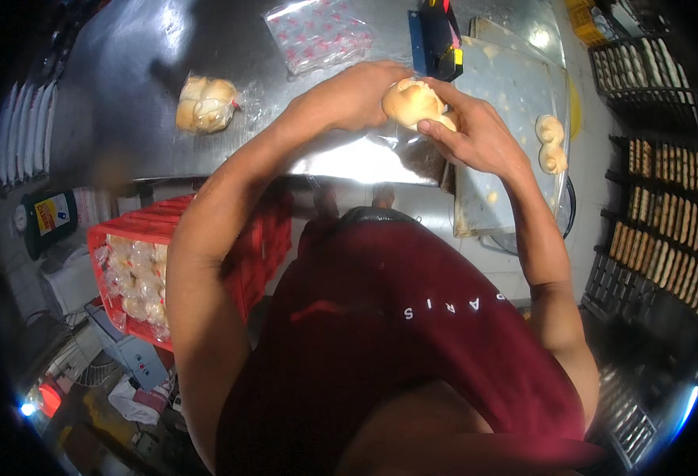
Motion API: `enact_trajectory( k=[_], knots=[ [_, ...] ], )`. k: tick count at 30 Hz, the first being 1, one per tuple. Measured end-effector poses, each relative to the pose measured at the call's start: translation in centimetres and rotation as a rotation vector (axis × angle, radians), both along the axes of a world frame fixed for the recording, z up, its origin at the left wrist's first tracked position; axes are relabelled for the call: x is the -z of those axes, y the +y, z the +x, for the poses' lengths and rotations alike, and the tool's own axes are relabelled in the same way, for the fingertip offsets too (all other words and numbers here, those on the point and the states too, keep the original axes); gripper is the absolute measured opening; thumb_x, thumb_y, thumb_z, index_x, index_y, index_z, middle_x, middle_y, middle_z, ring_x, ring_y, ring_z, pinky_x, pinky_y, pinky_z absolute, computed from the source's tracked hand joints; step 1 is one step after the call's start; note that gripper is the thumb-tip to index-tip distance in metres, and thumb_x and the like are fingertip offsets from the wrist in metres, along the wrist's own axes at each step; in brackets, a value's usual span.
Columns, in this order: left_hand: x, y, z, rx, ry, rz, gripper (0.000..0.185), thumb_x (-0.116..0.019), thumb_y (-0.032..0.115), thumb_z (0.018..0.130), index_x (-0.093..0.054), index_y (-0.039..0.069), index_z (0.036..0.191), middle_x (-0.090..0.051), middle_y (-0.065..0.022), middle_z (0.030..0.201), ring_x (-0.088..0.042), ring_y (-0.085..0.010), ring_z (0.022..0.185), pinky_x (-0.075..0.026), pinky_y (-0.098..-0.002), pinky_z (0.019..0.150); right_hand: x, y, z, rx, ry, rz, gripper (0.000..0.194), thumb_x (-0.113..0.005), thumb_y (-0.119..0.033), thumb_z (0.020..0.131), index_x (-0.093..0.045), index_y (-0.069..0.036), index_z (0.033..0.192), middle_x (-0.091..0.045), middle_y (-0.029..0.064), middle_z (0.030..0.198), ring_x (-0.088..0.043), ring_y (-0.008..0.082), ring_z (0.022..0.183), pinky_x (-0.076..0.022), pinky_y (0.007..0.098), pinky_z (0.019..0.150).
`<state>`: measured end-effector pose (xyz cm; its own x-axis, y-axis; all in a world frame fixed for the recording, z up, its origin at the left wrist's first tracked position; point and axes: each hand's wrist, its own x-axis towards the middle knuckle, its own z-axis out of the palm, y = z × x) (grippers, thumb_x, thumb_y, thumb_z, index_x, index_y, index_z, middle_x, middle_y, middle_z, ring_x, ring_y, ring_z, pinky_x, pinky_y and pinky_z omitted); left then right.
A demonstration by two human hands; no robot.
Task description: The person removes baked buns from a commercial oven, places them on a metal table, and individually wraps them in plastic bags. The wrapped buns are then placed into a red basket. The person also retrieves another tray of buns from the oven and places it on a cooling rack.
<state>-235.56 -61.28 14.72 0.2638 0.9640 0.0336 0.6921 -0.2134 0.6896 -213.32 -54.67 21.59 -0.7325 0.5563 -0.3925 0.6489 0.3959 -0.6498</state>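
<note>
Pale golden bread rolls (413, 105) are held between my two hands above the steel table's near part. My right hand (474, 128) grips them from the right, thumb on the near side. My left hand (368, 95) is at their left side, its fingertips hidden behind the rolls; whether it grips them or a bag is not visible. Clear plastic film shows just below the rolls. A tied clear bag of rolls (207, 106) lies on the table to the left. Two joined rolls (552, 144) rest on a metal baking tray (506, 83) at the right.
A stack of printed clear bags (319, 37) lies on the steel table (111, 89), beside a black tape dispenser (444, 44). Red crates (131, 217) with bagged rolls stand below left, near a dark green container (48, 220). Racks of bread (661, 211) stand at the right.
</note>
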Motion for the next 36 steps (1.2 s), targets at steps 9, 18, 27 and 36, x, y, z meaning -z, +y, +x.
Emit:
enact_trajectory(
  k=[9,18,27,36],
  knots=[
    [4.5,-6.2,2.2,-0.024,0.096,0.114,0.081,-0.062,-0.013,0.079,-0.041,0.003,0.155,-0.038,-0.0193,0.162,-0.05,-0.0402,0.139,-0.044,-0.0424,0.116,11.7,-2.2,-2.5,0.384,0.225,-0.727,0.059,-0.061,-0.036,0.101,-0.053,0.005,0.143,-0.07,0.0201,0.121,-0.069,0.0295,0.115,-0.0576,0.0387,0.092],
    [10.1,-8.5,2.6,-0.159,-0.075,0.257,0.081,-0.06,-0.013,0.077,-0.042,0.004,0.154,-0.042,-0.0193,0.159,-0.058,-0.0411,0.13,-0.053,-0.0435,0.106,16.4,-8.5,-1.6,0.625,0.501,-0.694,0.057,-0.064,-0.025,0.1,-0.044,0.007,0.144,-0.057,0.0187,0.14,-0.063,0.0292,0.123,-0.0547,0.0431,0.105],
    [8.9,-9.7,2.9,-0.175,-0.116,0.194,0.083,-0.057,-0.015,0.076,-0.041,0.005,0.155,-0.042,-0.0204,0.159,-0.051,-0.0409,0.137,-0.05,-0.0435,0.111,17.1,-7.2,-1.8,0.821,1.055,-1.192,0.045,-0.057,-0.029,0.105,-0.051,-0.001,0.14,-0.059,0.0169,0.139,-0.059,0.0304,0.127,-0.0528,0.0483,0.105],
    [8.0,-11.8,4.9,-0.099,-0.219,0.101,0.085,-0.057,-0.015,0.075,-0.039,0.004,0.156,-0.037,-0.0217,0.161,-0.046,-0.0398,0.142,-0.046,-0.042,0.115,18.9,-7.5,-1.5,0.875,0.943,-1.339,0.042,-0.055,-0.025,0.107,-0.045,0.001,0.139,-0.054,0.0173,0.14,-0.058,0.0325,0.129,-0.0538,0.0503,0.106]
  ],
)
